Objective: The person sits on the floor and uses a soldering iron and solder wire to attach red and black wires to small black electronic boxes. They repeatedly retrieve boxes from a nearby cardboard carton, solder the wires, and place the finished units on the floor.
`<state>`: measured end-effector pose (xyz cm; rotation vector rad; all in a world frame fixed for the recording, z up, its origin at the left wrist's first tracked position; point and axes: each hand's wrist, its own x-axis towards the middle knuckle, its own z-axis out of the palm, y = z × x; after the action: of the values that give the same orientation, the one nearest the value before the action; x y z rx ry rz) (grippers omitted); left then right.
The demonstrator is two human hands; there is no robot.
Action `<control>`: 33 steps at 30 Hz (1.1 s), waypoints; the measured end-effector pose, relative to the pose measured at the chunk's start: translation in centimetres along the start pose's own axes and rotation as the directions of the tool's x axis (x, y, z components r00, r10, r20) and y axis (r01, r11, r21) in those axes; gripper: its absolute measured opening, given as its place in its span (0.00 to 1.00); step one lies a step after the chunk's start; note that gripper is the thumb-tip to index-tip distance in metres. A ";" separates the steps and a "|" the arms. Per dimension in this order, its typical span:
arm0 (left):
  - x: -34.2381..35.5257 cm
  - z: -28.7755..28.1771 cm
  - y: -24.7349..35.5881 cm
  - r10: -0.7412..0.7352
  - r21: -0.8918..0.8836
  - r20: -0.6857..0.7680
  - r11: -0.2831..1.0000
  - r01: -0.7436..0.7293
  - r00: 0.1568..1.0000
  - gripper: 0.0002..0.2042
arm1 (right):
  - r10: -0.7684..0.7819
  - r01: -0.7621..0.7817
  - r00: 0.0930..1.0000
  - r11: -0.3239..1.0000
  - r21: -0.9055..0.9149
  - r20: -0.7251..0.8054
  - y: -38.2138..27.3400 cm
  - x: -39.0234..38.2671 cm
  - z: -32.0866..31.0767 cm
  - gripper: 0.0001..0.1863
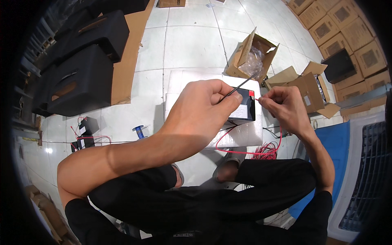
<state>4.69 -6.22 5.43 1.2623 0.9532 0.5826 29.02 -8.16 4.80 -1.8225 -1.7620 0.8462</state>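
Note:
A black battery [246, 104] with a white label and a red corner terminal stands on a white, plastic-wrapped block [190, 77] in front of me. Between the thumb and fingers of my left hand [204, 108] is a thin dark rod [247, 82], slanting up to the right above the battery; its exact kind is unclear. My left hand hides part of the battery. Beside the red terminal, my right hand [283, 107] pinches the end of a red wire [249, 153], which loops down below the battery.
Several black molded cases [81, 81] lie on cardboard at left. A blue spool [139, 132] and small batteries with red wires [88, 125] rest on the tiled floor. Open cartons [251, 57] stand beyond the block, stacked boxes [341, 32] far right. Red wires [264, 152] lie bunched near my foot.

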 end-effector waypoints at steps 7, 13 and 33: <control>-0.2 -0.1 0.3 -0.038 -0.036 -0.002 0.999 0.038 0.999 0.13 | 0.124 -0.124 0.992 0.992 0.013 0.032 -1.0 0.4 -0.3 0.11; -0.2 -0.1 0.0 0.004 -0.027 -0.002 1.000 -0.005 1.000 0.14 | 0.154 -0.154 0.988 0.988 -0.023 0.022 -1.7 0.8 -0.1 0.11; -0.1 -0.6 -0.6 0.076 -0.058 0.006 0.995 -0.076 0.997 0.14 | 0.036 -0.032 0.999 0.951 -0.306 0.009 -4.3 0.7 0.7 0.11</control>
<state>4.09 -6.12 4.81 1.2523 0.8785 0.6601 25.53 -7.20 7.27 -2.0491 -1.9652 0.6251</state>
